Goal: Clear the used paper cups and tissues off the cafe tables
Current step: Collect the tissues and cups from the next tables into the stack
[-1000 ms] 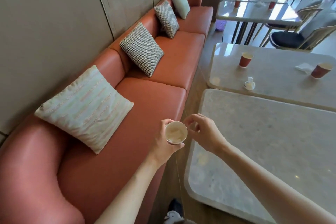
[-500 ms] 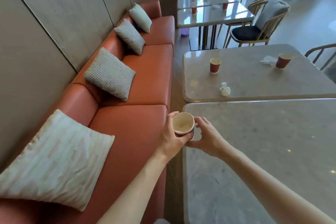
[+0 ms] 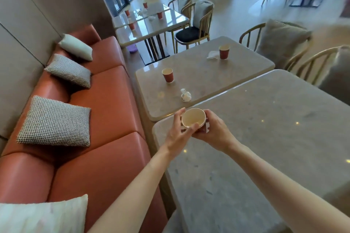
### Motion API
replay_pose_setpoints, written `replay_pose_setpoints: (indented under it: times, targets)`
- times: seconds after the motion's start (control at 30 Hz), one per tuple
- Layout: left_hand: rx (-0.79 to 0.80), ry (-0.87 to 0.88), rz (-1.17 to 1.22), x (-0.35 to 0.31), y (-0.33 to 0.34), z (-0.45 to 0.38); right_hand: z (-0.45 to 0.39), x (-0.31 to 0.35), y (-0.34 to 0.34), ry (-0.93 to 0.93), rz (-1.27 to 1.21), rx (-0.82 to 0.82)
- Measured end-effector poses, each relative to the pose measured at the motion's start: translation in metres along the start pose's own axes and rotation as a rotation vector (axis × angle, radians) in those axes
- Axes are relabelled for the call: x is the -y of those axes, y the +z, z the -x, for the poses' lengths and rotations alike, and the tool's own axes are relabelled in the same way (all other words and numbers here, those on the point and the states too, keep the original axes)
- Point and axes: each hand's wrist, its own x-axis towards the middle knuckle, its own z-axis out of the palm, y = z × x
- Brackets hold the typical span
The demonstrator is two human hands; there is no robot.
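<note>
Both hands wrapped round one paper cup (image 3: 193, 118) at frame centre: left hand (image 3: 177, 134) cupping its near rim, right hand (image 3: 214, 134) gripping its side. Risk: squashing it, tipping dregs onto the near table (image 3: 265, 138). Beyond, upper centre: more cups (image 3: 167, 75), crumpled tissue (image 3: 185, 95).

I hold an empty paper cup (image 3: 193, 119), red outside and cream inside, upright over the near table's (image 3: 265, 138) corner. On the next table (image 3: 198, 73) beyond it stand two more red cups (image 3: 167, 75) (image 3: 224, 51), each beside a crumpled white tissue (image 3: 185, 95) (image 3: 212, 55).
</note>
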Motion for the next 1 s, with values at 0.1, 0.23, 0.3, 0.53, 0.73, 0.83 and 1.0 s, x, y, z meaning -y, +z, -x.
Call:
replay_pose_setpoints:
  times: [0.1,0.23,0.3,0.53,0.73,0.83,1.0]
  targets:
    - [0.025,-0.072,0.034,0.005,0.002,-0.027,-0.007,-0.014,-0.007,0.087,0.041,-0.089]
    - [0.021,-0.150,-0.019,0.025,-0.003,-0.069,-0.022,-0.030,-0.006,0.188,0.074,-0.165]
    - [0.032,-0.151,-0.107,0.041,-0.010,-0.096,-0.034,-0.037,-0.001,0.224,0.077,-0.195]
    - [0.153,-0.126,-0.394,0.099,-0.021,-0.209,-0.095,-0.057,0.035,0.337,0.090,-0.277]
    - [0.265,-0.125,-0.570,0.141,-0.024,-0.272,-0.136,-0.065,0.058,0.399,0.136,-0.347]
    - [0.298,-0.110,-0.659,0.149,-0.027,-0.292,-0.147,-0.068,0.064,0.446,0.132,-0.382]
    - [0.360,-0.077,-0.736,0.155,-0.026,-0.322,-0.155,-0.074,0.072,0.502,0.101,-0.438]
